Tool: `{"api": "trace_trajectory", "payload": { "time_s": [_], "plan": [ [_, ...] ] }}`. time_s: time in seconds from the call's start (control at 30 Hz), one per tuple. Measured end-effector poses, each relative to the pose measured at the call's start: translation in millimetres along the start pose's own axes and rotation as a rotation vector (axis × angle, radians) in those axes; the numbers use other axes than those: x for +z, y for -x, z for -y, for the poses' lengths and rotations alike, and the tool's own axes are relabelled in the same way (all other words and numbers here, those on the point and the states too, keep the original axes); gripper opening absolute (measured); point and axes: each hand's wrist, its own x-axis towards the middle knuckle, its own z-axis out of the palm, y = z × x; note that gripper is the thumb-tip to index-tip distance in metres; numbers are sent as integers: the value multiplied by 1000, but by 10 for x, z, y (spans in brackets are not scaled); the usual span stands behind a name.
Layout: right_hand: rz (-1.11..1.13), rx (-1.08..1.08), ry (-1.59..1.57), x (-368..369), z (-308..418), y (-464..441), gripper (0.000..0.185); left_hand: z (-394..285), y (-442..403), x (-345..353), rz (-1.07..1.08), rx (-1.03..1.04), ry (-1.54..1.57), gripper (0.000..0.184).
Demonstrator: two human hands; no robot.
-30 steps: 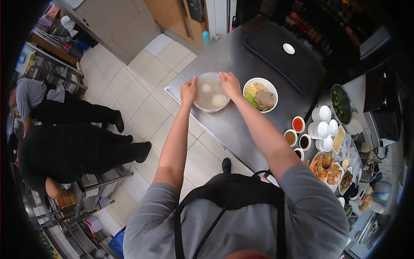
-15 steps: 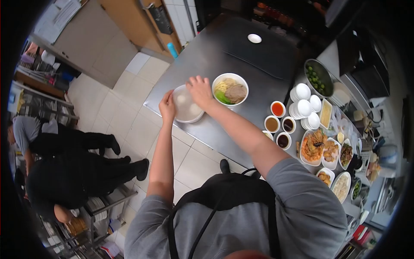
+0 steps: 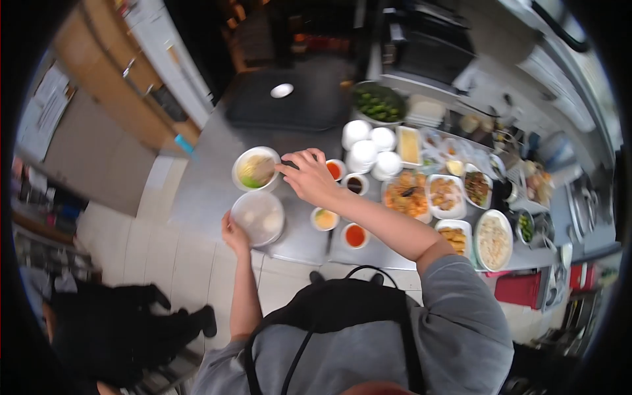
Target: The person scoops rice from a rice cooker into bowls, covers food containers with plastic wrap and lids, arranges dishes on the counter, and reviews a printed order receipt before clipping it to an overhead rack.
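Observation:
My left hand (image 3: 235, 232) grips the near left side of a round bowl (image 3: 258, 218) with a translucent cover; pale round pieces show dimly through it. Just beyond stands an uncovered white bowl (image 3: 255, 169) of noodles, sliced meat and green vegetable. My right hand (image 3: 307, 174) hovers at that bowl's right edge, fingers loosely curved and apart, with nothing seen in them. Whether its fingertips touch the rim I cannot tell. Close to its right are a cup of red-orange sauce (image 3: 334, 170) and a cup of dark sauce (image 3: 355, 185).
Stacked white cups (image 3: 363, 155), a bowl of green vegetables (image 3: 378, 103) and several food containers (image 3: 447, 196) fill the right side. A black tray (image 3: 289, 108) with a small white dish (image 3: 282, 91) lies at the back. Another person in black (image 3: 105, 329) is at lower left.
My right hand has left the covered bowl and moved right, beside the noodle bowl. My left hand stays on the covered bowl. The view has turned rightward.

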Motion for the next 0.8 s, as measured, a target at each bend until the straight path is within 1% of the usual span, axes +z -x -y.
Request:
{"api": "trace_trajectory", "payload": {
  "time_s": [0.07,0.1,0.13,0.17,0.23,0.3,0.33,0.37,0.4,0.43,0.47,0.5,0.53,0.57,0.6,0.63,0.67,0.7,0.73,0.77,0.8],
  "plan": [
    [-82,24,57,-642,-229,161,27,118,119,89,-7,20,-50,25],
    [-124,31,99,-984,-346,247,26,-92,217,96,36,-114,-115,28],
    [-166,35,139,-1337,-453,337,26,173,204,176,-36,-52,-102,30],
    [-207,40,204,-1703,-552,439,26,162,236,191,-53,40,-177,32],
    [-315,47,297,-2412,-739,656,26,141,268,233,-125,121,-206,29],
    [-403,64,412,-3090,-919,961,26,-453,474,233,-224,91,-474,27],
    [-468,63,498,-3375,-1090,1159,24,-557,504,311,-204,113,-478,27],
    [-475,151,444,-3693,-1181,1358,20,-622,499,356,-182,184,-486,26],
    [-534,146,430,-3978,-1293,1597,18,-689,564,382,-157,252,-502,26],
    [-560,332,453,-4191,-1470,1894,18,-907,744,565,-67,244,-268,26],
    [-654,368,421,-4385,-1700,2214,17,-1192,960,881,19,226,-29,26],
    [-698,441,385,-4526,-1990,2582,17,-1298,1154,1209,123,233,33,25],
    [-679,600,318,-4640,-2111,2906,17,-1404,1381,1537,223,236,94,24],
    [-635,737,346,-4648,-2411,3298,17,-1845,1799,1766,422,349,67,23],
    [-550,836,362,-4606,-2609,3664,19,-1954,2129,2158,448,212,187,16],
    [-370,1022,387,-4537,-2834,4026,24,-2132,2461,2455,626,132,209,12],
    [-156,1050,612,-4398,-3049,4404,31,-2155,2754,2787,658,378,76,11],
    [37,1227,469,-4335,-2930,4528,38,-2390,3120,3047,844,365,249,9],
    [200,1295,526,-4256,-2895,4672,42,-2566,3422,3277,1030,346,155,13],
    [218,1314,483,-4190,-2835,4796,44,-2750,3718,3457,1156,428,182,21],
    [227,1315,475,-4105,-2829,4876,44,-2857,3949,3672,1312,445,167,31]
  ]
}}
